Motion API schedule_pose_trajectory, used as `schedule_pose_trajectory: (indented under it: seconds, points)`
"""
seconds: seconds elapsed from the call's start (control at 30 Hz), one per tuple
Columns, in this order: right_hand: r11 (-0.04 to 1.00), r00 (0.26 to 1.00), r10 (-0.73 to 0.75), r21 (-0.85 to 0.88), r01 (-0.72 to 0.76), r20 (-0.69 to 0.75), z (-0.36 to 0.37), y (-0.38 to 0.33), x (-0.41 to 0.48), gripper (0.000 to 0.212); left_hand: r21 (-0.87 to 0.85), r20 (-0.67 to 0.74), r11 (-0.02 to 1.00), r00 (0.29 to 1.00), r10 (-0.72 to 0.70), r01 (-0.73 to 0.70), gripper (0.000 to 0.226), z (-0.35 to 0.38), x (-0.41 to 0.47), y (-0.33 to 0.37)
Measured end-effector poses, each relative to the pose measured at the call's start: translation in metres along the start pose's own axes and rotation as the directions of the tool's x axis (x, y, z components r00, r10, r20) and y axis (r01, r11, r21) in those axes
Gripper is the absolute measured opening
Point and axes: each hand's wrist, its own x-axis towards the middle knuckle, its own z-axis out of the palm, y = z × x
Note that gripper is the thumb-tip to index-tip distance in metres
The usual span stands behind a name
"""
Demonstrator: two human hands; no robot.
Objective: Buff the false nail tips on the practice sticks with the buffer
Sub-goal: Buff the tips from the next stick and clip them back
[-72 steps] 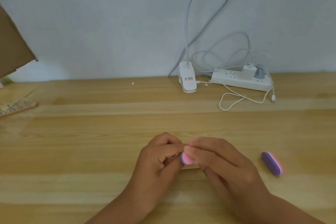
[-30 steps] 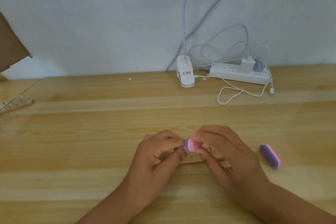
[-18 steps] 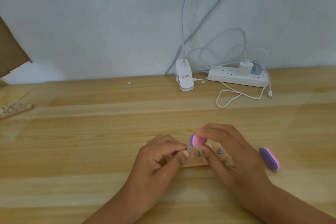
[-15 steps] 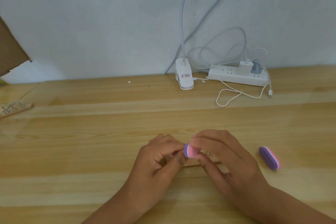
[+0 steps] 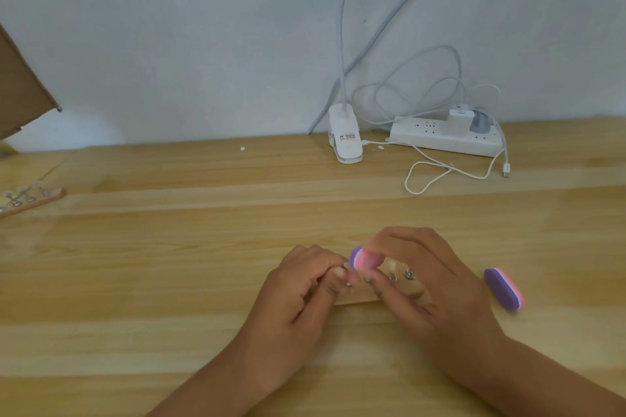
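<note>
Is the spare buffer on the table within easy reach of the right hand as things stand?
Probably yes: the spare buffer lies on the table just right of the right hand, nothing between. But that hand is occupied: it pinches the pink buffer.

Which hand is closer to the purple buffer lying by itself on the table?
Right. The right hand, gripping the pink buffer, is just beside the purple buffer, not touching. The left hand is farther, past the right hand, pinching a nail tip.
</note>
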Motion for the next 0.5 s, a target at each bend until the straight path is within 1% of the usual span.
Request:
schedule_pose_trajectory:
  seconds: [0.07,0.1,0.17,0.23,0.33,0.43,0.5]
  points:
    - [0.998,0.998,-0.058,-0.005,0.058,0.021,0.0022,-0.0008,-0.0015,0.015,0.034,0.031,0.999,0.999,0.032,-0.033,0.024,0.0019,0.0005,0.0004]
    - [0.999,0.999,-0.044,-0.023,0.044,0.025,0.0029,0.0001,-0.0014,0.016,0.039,0.043,0.999,0.999,0.026,-0.027,0.022,0.0027,0.0003,-0.0001]
    - [0.998,0.999,0.042,-0.055,-0.041,0.008,0.0028,0.0023,0.0006,0.017,0.018,0.038,1.0,0.999,-0.014,0.013,0.022,0.0027,-0.0002,-0.0009]
    - [0.995,0.996,0.088,-0.049,-0.088,-0.004,0.0011,0.0022,0.0023,0.019,-0.018,0.017,0.998,0.998,-0.057,0.057,0.024,0.0018,-0.0007,-0.0014]
    - [0.998,0.998,0.058,-0.038,-0.057,0.01,0.0002,-0.0015,0.001,0.022,-0.06,-0.004,0.995,0.997,-0.081,0.081,0.021,0.0002,-0.0017,-0.0013]
    - [0.998,0.998,0.063,-0.019,-0.062,0.005,0.0002,-0.0016,-0.0008,0.022,-0.061,-0.021,0.995,0.996,-0.081,0.08,0.019,-0.0003,-0.0025,-0.001]
    - [1.0,1.0,0.029,0.009,-0.029,0.013,0.0007,-0.0007,-0.0008,0.022,-0.05,-0.012,0.996,0.997,-0.071,0.07,0.019,-0.0001,-0.0026,0.0007]
